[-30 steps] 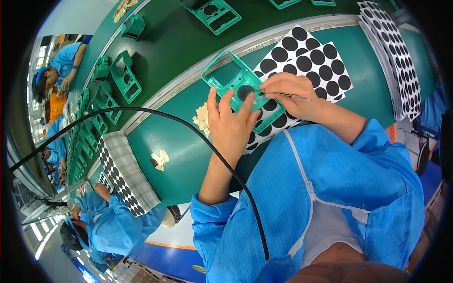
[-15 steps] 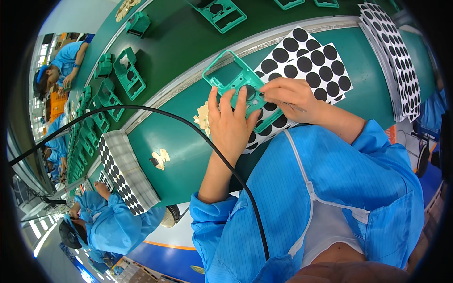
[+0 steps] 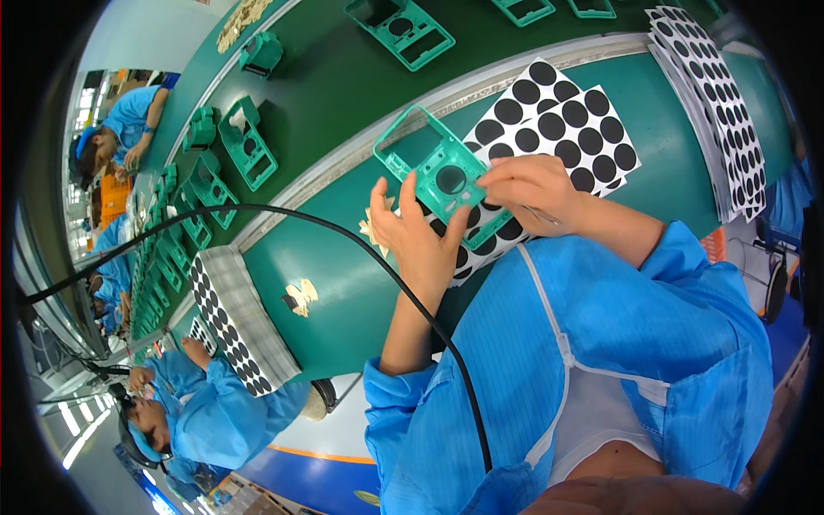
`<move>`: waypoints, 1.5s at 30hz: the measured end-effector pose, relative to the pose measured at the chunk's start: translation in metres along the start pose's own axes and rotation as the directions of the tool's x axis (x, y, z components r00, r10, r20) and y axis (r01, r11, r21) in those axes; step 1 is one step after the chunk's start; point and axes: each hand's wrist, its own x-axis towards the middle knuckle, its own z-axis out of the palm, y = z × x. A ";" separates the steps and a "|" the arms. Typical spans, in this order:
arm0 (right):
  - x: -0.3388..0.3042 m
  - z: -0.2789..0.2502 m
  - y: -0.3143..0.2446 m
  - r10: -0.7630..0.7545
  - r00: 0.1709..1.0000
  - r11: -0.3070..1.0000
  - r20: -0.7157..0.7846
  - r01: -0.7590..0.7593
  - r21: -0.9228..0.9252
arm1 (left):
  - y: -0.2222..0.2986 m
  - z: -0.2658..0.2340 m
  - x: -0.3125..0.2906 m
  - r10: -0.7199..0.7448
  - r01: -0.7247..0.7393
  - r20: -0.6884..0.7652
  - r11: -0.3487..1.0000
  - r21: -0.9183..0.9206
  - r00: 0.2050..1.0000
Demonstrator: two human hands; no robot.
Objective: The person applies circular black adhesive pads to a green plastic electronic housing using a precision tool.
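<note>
A green plastic housing (image 3: 410, 160) with a large rectangular opening is tilted in front of me above sheets of round black stickers. A black disc (image 3: 451, 179) sits in the round recess of the housing. My left hand (image 3: 418, 245) holds the housing's near left side, thumb resting on its face, the other fingers spread along the edge. With fingertips pinched together, my right hand (image 3: 536, 193) grips the right edge. A thin shiny sliver shows beneath that hand; its kind is unclear. Under the housing and to its right lie the white sticker sheets (image 3: 562, 123).
A stack of sticker sheets (image 3: 725, 120) stands at right, another stack (image 3: 249, 318) at left. Beige scraps (image 3: 302, 297) lie on the green table. More green housings (image 3: 403, 30) sit on the belt beyond the metal rail. A black cable (image 3: 343, 225) crosses the view; co-workers (image 3: 206, 412) are at left.
My left fingers have lifted off the black disc and moved back to the housing's left edge, uncovering the disc. The right hand stays at the right edge. The view has shifted slightly.
</note>
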 end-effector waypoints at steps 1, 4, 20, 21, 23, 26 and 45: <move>0.001 0.000 0.003 -0.048 0.998 0.998 -0.035 0.050 0.048 | -0.006 0.003 0.000 -0.018 0.019 -0.026 0.999 0.036 0.999; 0.002 -0.001 0.003 -0.053 0.996 0.993 -0.075 0.061 0.098 | -0.014 0.008 0.017 -0.130 0.124 0.044 0.984 0.129 0.990; -0.014 -0.005 0.005 0.338 0.928 0.925 -0.157 -0.296 0.237 | -0.097 0.004 0.159 -0.068 0.098 -0.181 0.981 0.166 0.981; -0.017 -0.002 0.012 0.410 0.896 0.887 -0.169 -0.349 0.304 | -0.077 0.009 0.145 0.022 0.003 -0.120 0.980 0.201 0.993; -0.024 0.000 0.027 0.462 0.862 0.864 -0.207 -0.385 0.326 | -0.028 0.012 0.098 0.143 -0.144 0.020 0.986 0.087 0.990; -0.026 0.000 0.043 0.746 0.639 0.605 -0.189 -0.532 0.592 | 0.030 0.013 0.020 0.357 -0.373 0.233 0.928 0.024 0.904; -0.025 -0.044 0.013 0.687 0.715 0.490 0.129 -0.587 0.644 | 0.005 0.021 -0.037 0.453 -0.452 0.013 0.886 0.104 0.891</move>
